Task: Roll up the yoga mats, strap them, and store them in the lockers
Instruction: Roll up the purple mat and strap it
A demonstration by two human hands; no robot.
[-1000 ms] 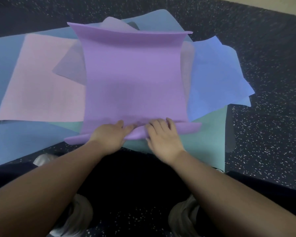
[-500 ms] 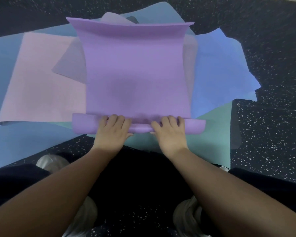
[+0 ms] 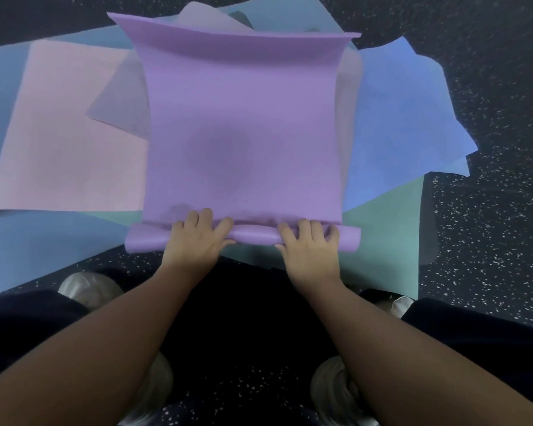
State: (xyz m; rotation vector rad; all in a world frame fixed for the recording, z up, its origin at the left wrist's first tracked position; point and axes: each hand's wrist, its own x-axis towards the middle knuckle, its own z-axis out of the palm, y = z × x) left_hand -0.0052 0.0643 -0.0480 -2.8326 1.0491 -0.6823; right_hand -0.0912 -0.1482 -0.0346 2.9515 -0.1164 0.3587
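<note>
Speckled floor (image 3: 490,241), purple mat (image 3: 243,133) rolled further

1. Purple mat (image 3: 240,118) lies flat ahead of the rolled near edge (image 3: 253,235); its top is bare, nothing standing on it.
2. Left hand (image 3: 194,241) and right hand (image 3: 308,244) sit on the roll, with a bare stretch of roll between them.
3. Roll ends stick out free past both hands.
4. Pink mat (image 3: 65,142) left and blue mat (image 3: 394,124) right, flat, overlapped by the purple one.
5. Green mat (image 3: 382,241) under the roll's right end.
6. Far edge of the purple mat curls up.
7. Speckled floor (image 3: 490,226) open at right; knees and shoes (image 3: 86,287) crowd the near side.
</note>
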